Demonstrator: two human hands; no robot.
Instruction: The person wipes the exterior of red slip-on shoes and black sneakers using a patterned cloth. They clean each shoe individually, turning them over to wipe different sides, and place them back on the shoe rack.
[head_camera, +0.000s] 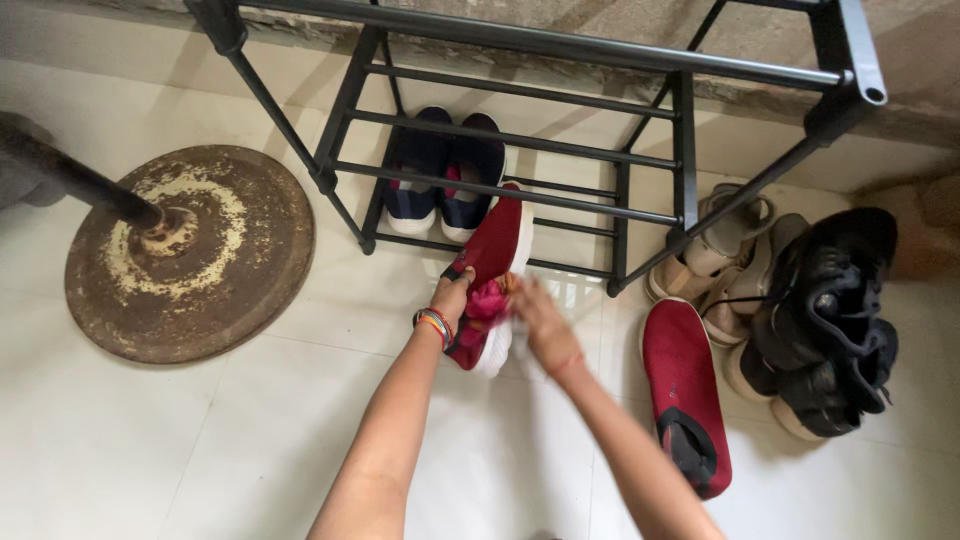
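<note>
Down on the tiled floor (150, 440) by the black rack (520, 130) | both hands closed on the red shoe (500, 245), toe tipped toward the rack | left hand (452, 297) gripped its side, right hand (535, 318) blurred at its opening | second red shoe (685, 395) lay just right, dark shoes (445, 175) sat under the rack

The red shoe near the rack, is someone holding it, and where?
Yes. Both hands grip the red shoe at its heel end, near the opening: left hand on one side, right hand on the other. Its toe points toward the black rack.
</note>
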